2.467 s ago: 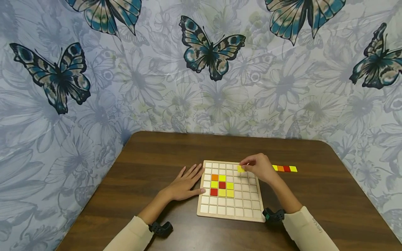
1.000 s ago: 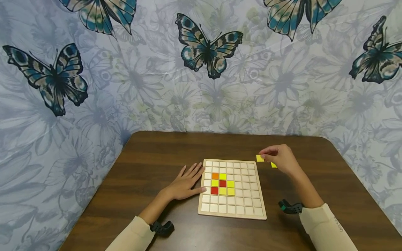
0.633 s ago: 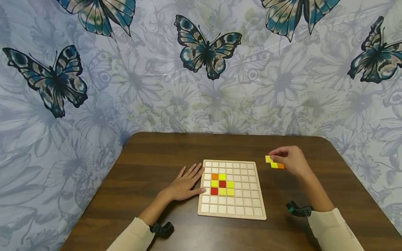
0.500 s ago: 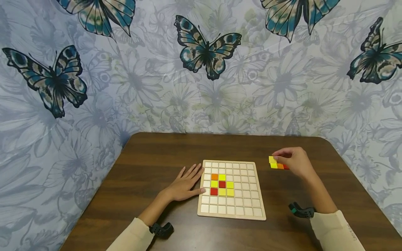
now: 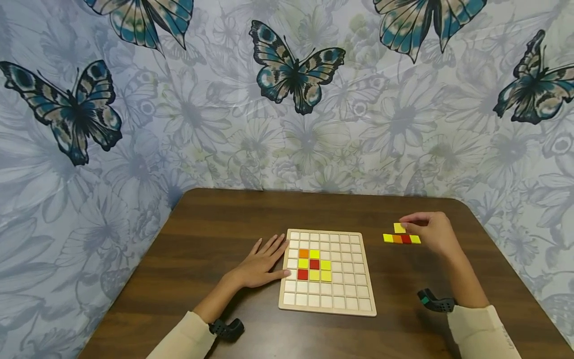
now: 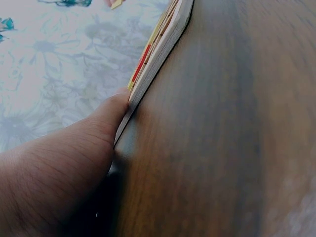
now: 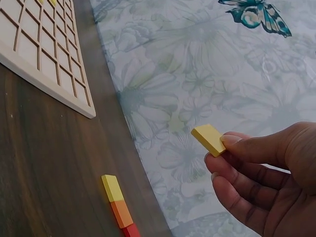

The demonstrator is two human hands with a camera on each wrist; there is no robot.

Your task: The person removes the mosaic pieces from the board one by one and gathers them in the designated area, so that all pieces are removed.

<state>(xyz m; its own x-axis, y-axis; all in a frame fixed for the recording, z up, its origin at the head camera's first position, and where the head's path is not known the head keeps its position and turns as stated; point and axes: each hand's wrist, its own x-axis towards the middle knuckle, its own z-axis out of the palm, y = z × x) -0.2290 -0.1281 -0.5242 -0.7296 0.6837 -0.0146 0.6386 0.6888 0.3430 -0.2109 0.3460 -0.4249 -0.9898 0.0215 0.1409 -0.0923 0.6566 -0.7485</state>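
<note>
My right hand pinches a yellow square tile between thumb and fingers. In the head view it is just behind a row of tiles on the table: yellow, orange, red, yellow. The right wrist view shows the held tile raised above that row. My left hand lies with fingers spread at the left edge of the wooden grid board. Its thumb touches the board's rim. Orange, yellow and red tiles fill several squares in the board's left-middle part; its other squares are pale.
A brown wooden table carries everything. Behind its far edge hangs a floral cloth with butterflies. Each wrist wears a black strap device.
My right hand, holding the yellow tile, has moved right from over the board's far right corner to behind the tile row, which shows again. The left hand stays at the board.
</note>
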